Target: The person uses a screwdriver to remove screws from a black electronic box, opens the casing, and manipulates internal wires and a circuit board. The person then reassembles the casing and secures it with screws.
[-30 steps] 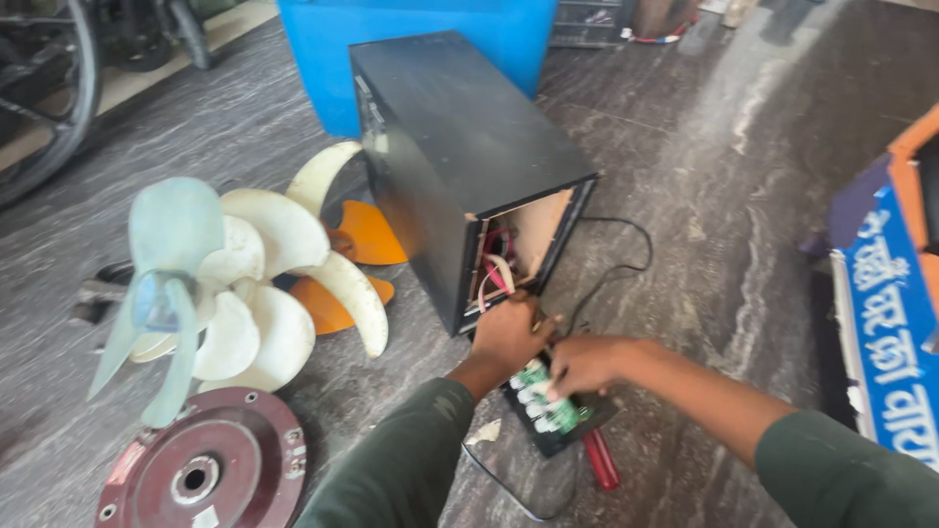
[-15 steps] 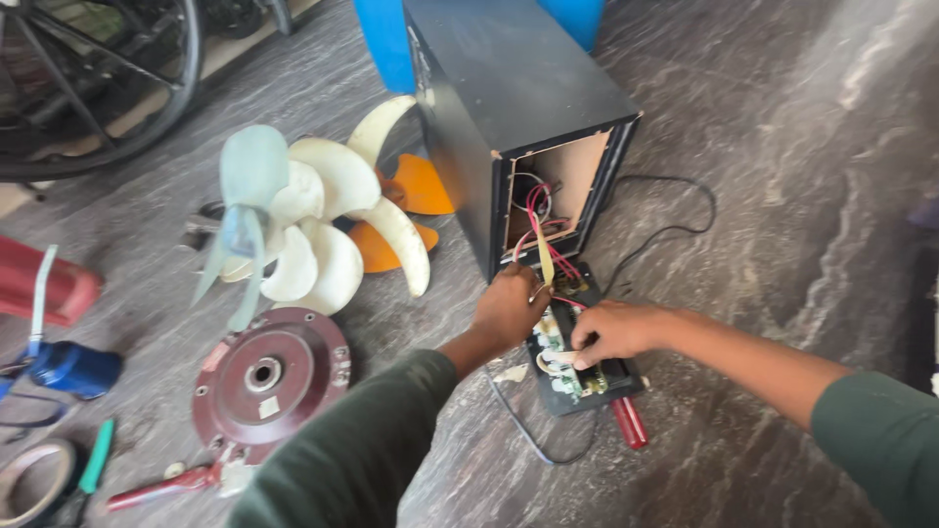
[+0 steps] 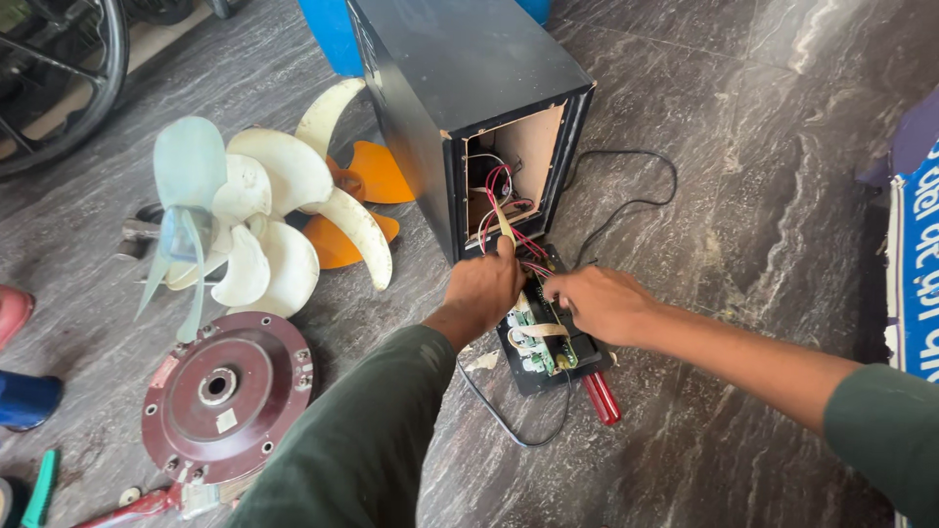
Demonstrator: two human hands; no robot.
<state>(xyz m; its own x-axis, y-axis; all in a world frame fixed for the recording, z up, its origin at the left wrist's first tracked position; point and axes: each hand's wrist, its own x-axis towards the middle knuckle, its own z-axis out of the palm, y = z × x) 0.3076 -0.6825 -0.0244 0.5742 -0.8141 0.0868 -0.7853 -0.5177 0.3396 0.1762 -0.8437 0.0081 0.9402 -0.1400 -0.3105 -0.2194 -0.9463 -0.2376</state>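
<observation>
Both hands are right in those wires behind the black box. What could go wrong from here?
1. The left hand grips the red and black wires running from the black box to the circuit board; a tug might pull one loose.
2. The right hand rests on the bare board, so a slip might bend a part.
3. The red-handled tool and black cord lie close by and could snag or roll underfoot.

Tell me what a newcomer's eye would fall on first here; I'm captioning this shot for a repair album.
The tall black box with its open back stands at centre, red wires spilling from it to a green circuit board on a black panel on the floor. The left hand and right hand work on those wires. To the left lie pale plastic fan blades above a round maroon motor housing.
</observation>
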